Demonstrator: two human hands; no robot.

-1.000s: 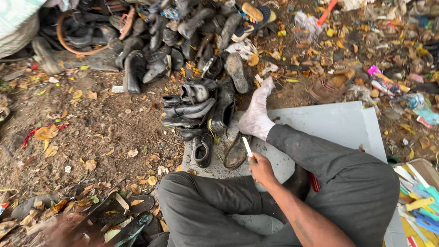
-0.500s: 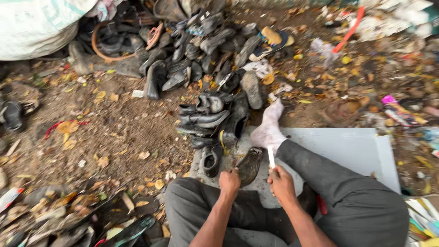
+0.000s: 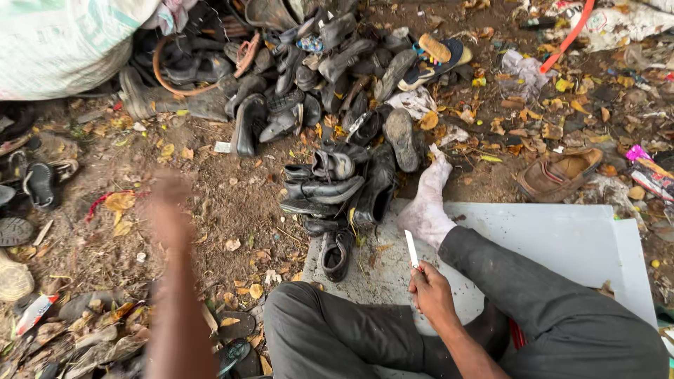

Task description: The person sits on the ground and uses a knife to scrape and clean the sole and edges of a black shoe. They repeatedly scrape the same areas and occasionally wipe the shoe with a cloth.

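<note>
knife: a small one with a pale, flat, narrow blade (image 3: 411, 248), pointing up and away from the person, sitting over the white board just beside the socked foot

right hand: the right hand (image 3: 433, 297) is gripping the knife handle in a closed fist, blade sticking out the top, hovering above the lap

left hand: the left hand (image 3: 170, 191) is reaching out over the dirt to the left, well apart from the knife; it's too blurred, so I can't tell if it's open or clenched, and it doesn't look like it's holding anything

board: a flat white sheet (image 3: 562, 238), smooth but getting speckled with dirt and crumbs, lying under the person's leg

foot: a foot in a dusty whitish sock (image 3: 427, 203), stretching toward the shoe stack, toes touching the dirt past the board edge

trousers: dark grey cloth (image 3: 533, 295), creased, legs folding across the board

shoe stack: black leather shoes (image 3: 330, 184), worn and scuffed, lying piled flat on each other right next to the foot; one more black shoe (image 3: 335, 253) is sitting at the board's near corner

big pile: lots more dark shoes and soles (image 3: 309, 63) heaping up further back, mostly rubbery and cracked looking, with a blue and orange sandal (image 3: 435, 52) on the edge

brown shoe: a tan slip-on (image 3: 558, 172), lying alone in the leaves to the right

sack: a bulging pale woven bag (image 3: 63, 42) in the top left corner

ground: bare brown dirt (image 3: 232, 203) with dry yellow leaves and scraps scattered everywhere
</note>
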